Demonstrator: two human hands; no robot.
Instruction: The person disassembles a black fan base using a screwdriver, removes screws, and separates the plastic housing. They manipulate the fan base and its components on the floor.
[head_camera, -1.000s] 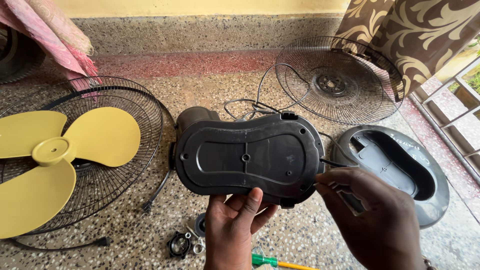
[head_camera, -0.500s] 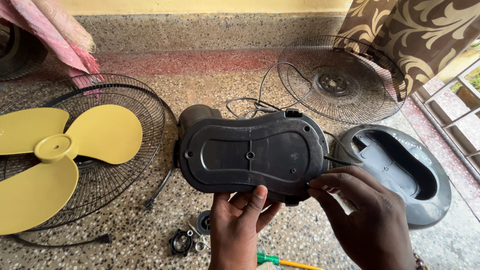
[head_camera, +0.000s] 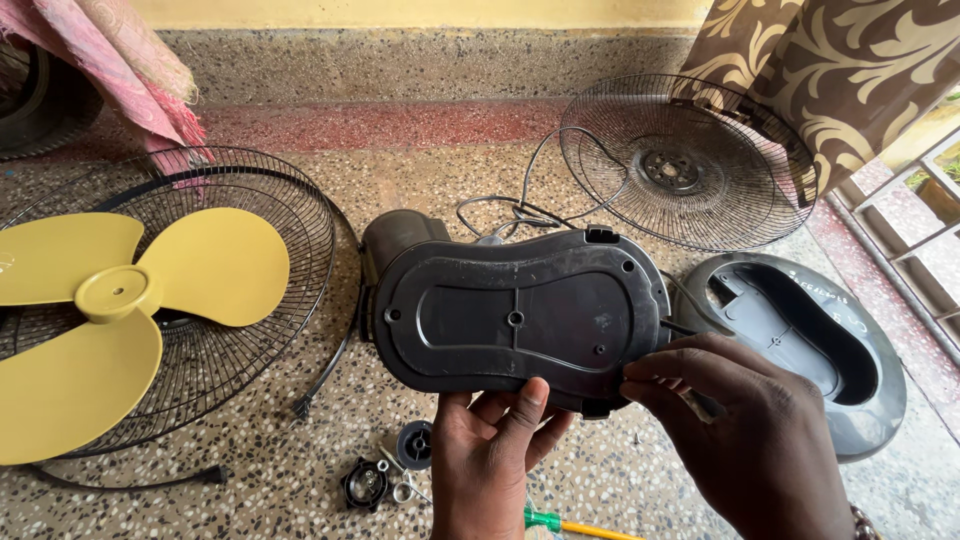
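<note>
1. Two wire grilles lie on the speckled floor (head_camera: 300, 490): the big grille (head_camera: 250, 310), well to the left of the left hand, carries the yellow blade (head_camera: 110, 320); the far grille (head_camera: 690, 160) lies beyond the right hand, close to a patterned curtain (head_camera: 830, 70).
2. The black base plate (head_camera: 515, 315) is held on edge just above both hands, its flat underside with screw holes facing the camera. A grey motor housing (head_camera: 400, 235) shows behind its upper left edge.
3. The grey base shell (head_camera: 800, 340) lies hollow side up on the floor, just right of the right hand and partly hidden by it.
4. The right hand (head_camera: 740, 440) has its fingers curled and pinched at the plate's lower right edge, near a thin wire (head_camera: 680, 327) that comes out there; whether it grips the wire or only the plate's edge cannot be told.
5. The left hand (head_camera: 495, 460) grips the plate's bottom edge, thumb pressed on the near face and fingers closed behind it.
6. A dark cord (head_camera: 540, 165) loops from behind the plate towards the far grille.
7. Small round parts (head_camera: 385, 470) lie on the floor just left of the left hand.
8. A screwdriver (head_camera: 575, 525) with a green and yellow handle lies between the two wrists.
</note>
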